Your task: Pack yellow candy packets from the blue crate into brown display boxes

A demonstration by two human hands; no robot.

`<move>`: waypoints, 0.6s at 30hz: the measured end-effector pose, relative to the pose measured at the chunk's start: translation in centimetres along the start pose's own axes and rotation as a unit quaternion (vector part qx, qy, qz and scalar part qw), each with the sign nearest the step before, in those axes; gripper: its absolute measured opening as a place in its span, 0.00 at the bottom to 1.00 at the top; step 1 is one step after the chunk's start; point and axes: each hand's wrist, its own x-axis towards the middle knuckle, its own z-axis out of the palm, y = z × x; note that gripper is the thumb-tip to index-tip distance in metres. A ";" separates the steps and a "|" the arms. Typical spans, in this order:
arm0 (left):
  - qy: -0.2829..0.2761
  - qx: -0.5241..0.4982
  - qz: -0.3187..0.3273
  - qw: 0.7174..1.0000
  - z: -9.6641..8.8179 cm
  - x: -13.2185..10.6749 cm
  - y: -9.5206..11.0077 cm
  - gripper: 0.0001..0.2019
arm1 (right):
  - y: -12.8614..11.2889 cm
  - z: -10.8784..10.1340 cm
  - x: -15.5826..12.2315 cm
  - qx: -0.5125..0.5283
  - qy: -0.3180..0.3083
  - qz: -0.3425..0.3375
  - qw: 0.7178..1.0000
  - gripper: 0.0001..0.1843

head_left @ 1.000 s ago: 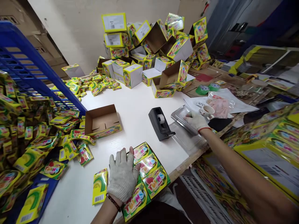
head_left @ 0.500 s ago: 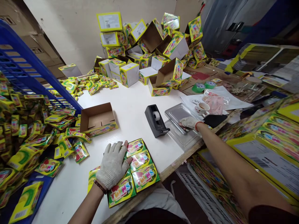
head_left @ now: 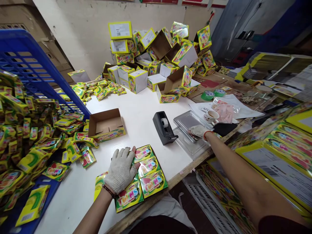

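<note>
My left hand (head_left: 121, 169), in a white knit glove with bare fingertips, lies spread over a box filled with green-and-yellow TWINS packs (head_left: 153, 182) at the table's front edge. Its palm hides part of the packs. Another yellow pack (head_left: 98, 186) sits just left of that box. Over to the right, my gloved right hand (head_left: 198, 131) has its fingers curled on the edge of a stack of clear plastic lids (head_left: 186, 122). More clear plastic lids (head_left: 191, 148) lie under and in front of that stack. Between my hands stands a black tape dispenser (head_left: 165, 128).
An open carton (head_left: 106, 125) sits left of centre. A blue crate (head_left: 48, 61) spills packs (head_left: 36, 139) at the left. Printed boxes (head_left: 137, 81) are piled at the back. A cup (head_left: 211, 116) stands near my right hand. Wrapped boxes (head_left: 275, 162) are at the right.
The view has tilted slightly, so everything sits a little lower and to the right at the back. Both hands keep nearly the same places on the packs and the lids.
</note>
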 end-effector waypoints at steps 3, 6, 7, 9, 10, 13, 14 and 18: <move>0.005 -0.004 -0.005 1.000 -0.2 0.1 0.1 0.27 | -0.8 0.2 -0.4 -0.078 -0.009 0.066 0.995 0.16; 0.012 -0.014 -0.008 1.000 -0.2 0.1 0.3 0.26 | -1.6 0.6 -1.2 -0.142 0.021 0.074 0.987 0.16; 0.015 -0.020 -0.010 1.000 -0.1 0.1 0.2 0.26 | -2.0 0.6 -1.7 -0.161 0.037 0.074 0.983 0.16; 0.027 -0.047 -0.018 0.998 0.3 -0.1 0.0 0.26 | -2.8 0.1 -2.7 -0.193 0.077 0.077 0.975 0.15; 0.038 -0.074 -0.024 0.996 0.6 -0.2 -0.2 0.26 | -3.3 -0.4 -3.4 -0.204 0.101 0.077 0.971 0.12; 0.087 -0.197 -0.062 0.974 0.7 -0.4 -1.5 0.27 | -5.9 -3.2 -6.1 -0.221 0.181 0.061 0.956 0.12; 0.106 -0.240 -0.080 0.962 0.3 -0.3 -2.0 0.27 | -7.1 -4.3 -7.2 -0.223 0.210 0.043 0.951 0.14; 0.211 -0.354 -0.107 0.905 -4.8 1.4 -3.7 0.32 | -13.3 -7.5 -12.0 -0.157 0.303 -0.117 0.933 0.12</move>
